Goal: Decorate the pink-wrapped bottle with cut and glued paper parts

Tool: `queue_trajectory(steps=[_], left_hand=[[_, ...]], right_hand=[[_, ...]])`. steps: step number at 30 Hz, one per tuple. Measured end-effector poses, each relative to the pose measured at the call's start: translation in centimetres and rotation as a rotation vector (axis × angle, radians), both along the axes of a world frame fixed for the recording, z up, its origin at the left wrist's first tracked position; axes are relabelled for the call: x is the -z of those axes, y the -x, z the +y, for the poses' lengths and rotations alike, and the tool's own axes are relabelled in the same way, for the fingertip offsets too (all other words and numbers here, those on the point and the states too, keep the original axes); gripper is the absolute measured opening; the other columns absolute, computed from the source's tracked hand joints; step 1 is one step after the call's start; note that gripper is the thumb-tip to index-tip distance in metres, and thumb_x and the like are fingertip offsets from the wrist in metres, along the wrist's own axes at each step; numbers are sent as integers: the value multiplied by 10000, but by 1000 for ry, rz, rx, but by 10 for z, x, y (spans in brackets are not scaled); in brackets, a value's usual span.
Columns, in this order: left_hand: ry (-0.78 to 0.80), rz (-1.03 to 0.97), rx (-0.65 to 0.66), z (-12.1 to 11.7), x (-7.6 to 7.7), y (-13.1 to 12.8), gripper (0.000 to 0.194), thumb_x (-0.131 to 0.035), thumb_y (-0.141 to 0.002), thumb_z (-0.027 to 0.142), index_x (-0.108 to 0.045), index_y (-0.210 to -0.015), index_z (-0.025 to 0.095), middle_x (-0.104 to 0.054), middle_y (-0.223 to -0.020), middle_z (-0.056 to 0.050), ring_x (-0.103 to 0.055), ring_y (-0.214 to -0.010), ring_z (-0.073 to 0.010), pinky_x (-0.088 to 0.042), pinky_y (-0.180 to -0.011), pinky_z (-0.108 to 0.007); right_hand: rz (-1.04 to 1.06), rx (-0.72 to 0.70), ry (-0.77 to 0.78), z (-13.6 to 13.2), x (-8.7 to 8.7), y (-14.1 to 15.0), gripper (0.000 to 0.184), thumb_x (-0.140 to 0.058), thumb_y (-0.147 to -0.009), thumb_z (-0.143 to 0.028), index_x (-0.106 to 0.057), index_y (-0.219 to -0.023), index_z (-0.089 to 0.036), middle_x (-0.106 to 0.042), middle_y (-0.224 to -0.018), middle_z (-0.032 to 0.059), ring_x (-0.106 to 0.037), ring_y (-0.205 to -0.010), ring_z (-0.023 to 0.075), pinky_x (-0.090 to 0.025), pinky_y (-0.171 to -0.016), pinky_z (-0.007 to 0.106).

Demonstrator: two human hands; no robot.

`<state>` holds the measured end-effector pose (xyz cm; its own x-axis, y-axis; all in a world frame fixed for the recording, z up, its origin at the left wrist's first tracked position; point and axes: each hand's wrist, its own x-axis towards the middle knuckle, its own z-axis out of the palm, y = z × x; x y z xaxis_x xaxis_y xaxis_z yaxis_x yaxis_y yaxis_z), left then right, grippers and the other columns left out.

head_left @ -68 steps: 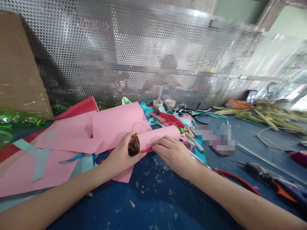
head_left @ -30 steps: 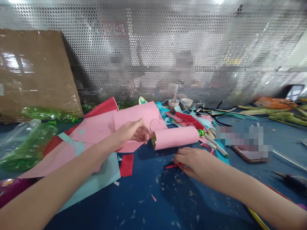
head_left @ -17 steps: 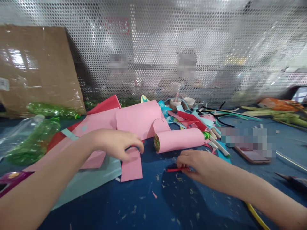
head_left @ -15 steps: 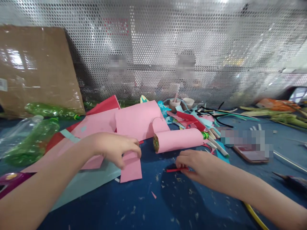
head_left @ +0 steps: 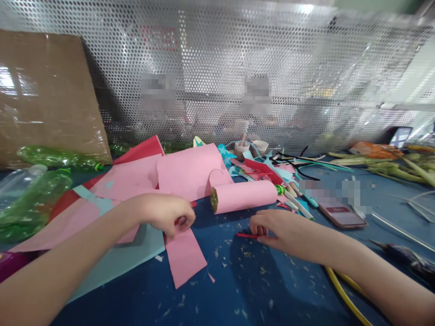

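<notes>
My left hand [head_left: 173, 213] is closed, thumb and fingers pinching the upper end of a small pink paper piece [head_left: 185, 261]. That piece lies slanted over the blue table. My right hand [head_left: 272, 226] is closed on a thin red strip [head_left: 247, 235], whose end sticks out to the left just above the table; the rest is hidden by the fingers. Between and beyond the hands lies a bottle wrapped in pink paper [head_left: 246, 196], with its green cap [head_left: 279, 189] toward the right. Larger pink sheets [head_left: 192, 170] and a light blue sheet [head_left: 117, 267] spread around my left arm.
Green plastic bottles [head_left: 37, 199] and a cardboard sheet [head_left: 50, 99] stand at the left. Paper scraps and white glue sticks [head_left: 299, 203] lie beyond my right hand. A phone [head_left: 343, 213], a dark pointed tool [head_left: 404, 256] and a yellow cable [head_left: 343, 294] are at the right.
My left fingers have closed on the small pink paper, which has turned and slid toward me. My right hand still holds the red strip. The view has shifted slightly to the right.
</notes>
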<state>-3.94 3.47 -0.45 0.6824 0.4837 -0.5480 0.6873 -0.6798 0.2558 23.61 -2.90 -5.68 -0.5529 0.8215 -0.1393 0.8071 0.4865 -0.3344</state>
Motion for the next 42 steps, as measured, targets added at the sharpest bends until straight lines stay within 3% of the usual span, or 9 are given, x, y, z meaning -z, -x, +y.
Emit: queue_trajectory(steps=[8, 18, 22, 25, 29, 34, 38, 40, 42], left_hand=[[-14, -8, -122, -8, -6, -3, 411, -484, -567, 99, -591, -945, 221, -552, -725, 4, -507, -581, -154, -318, -449, -221], [5, 31, -75, -3, -3, -3, 207, -505, -525, 56, -589, -664, 183, -542, -726, -3, -511, -614, -146, -352, -497, -222], [-72, 28, -54, -7, -11, -3, 391, -525, -547, 74, -630, -899, 208, -566, -869, -23, -533, -703, -173, -361, -532, -232], [-59, 32, -73, -11, -15, -3, 549, -590, -568, 138, -570, -1106, 244, -562, -992, -36, -548, -757, -188, -362, -557, -234], [-74, 77, -62, -14, -10, -6, 548, -628, -564, 182, -573, -1103, 257, -548, -1003, -43, -550, -757, -196, -330, -512, -220], [-23, 120, -104, -13, -7, -6, 510, -611, -586, 133, -587, -1080, 258, -645, -918, -31, -584, -782, -223, -333, -518, -229], [27, -67, -119, -10, -22, 1, 293, -628, -681, 183, -671, -963, 249, -685, -990, -35, -601, -905, -246, -405, -673, -263], [147, -256, -174, -9, -28, 0, 192, -646, -721, 279, -688, -905, 244, -694, -924, -19, -617, -870, -233, -428, -700, -266], [307, -467, -315, -10, -26, -7, 198, -645, -739, 336, -678, -902, 231, -694, -854, -7, -636, -804, -212, -458, -681, -265]], right_hand=[[-18, 0, -35, 0, -4, 1, 153, -509, -798, -79, -605, -831, -193, -653, -862, 33, -616, -813, 195, -414, -702, 286], [-10, 6, -46, 1, -3, 0, 59, -561, -840, -195, -612, -867, -206, -654, -871, 22, -609, -813, 193, -425, -699, 286], [12, 15, -56, 0, -7, 4, 80, -547, -848, -200, -620, -881, -204, -663, -882, 26, -613, -827, 198, -429, -722, 300], [21, 21, -50, -1, -9, 7, 106, -525, -863, -205, -630, -874, -201, -667, -865, 29, -617, -819, 200, -431, -724, 303], [35, 18, -53, 0, -7, 7, 118, -512, -864, -200, -630, -857, -202, -659, -846, 28, -618, -784, 197, -430, -691, 301], [29, 17, -57, 0, -7, 7, 123, -509, -868, -209, -631, -852, -203, -661, -847, 28, -621, -782, 202, -431, -684, 308], [77, 59, -91, 0, -13, 9, 118, -529, -862, -230, -643, -861, -197, -677, -868, 40, -625, -798, 213, -446, -704, 325], [244, 110, -90, 1, -15, 11, 173, -504, -891, -308, -637, -908, -197, -681, -889, 44, -623, -810, 202, -463, -727, 328], [513, 164, -7, 1, -16, 13, 306, -431, -921, -438, -617, -992, -206, -671, -946, 52, -618, -853, 190, -484, -765, 324]])
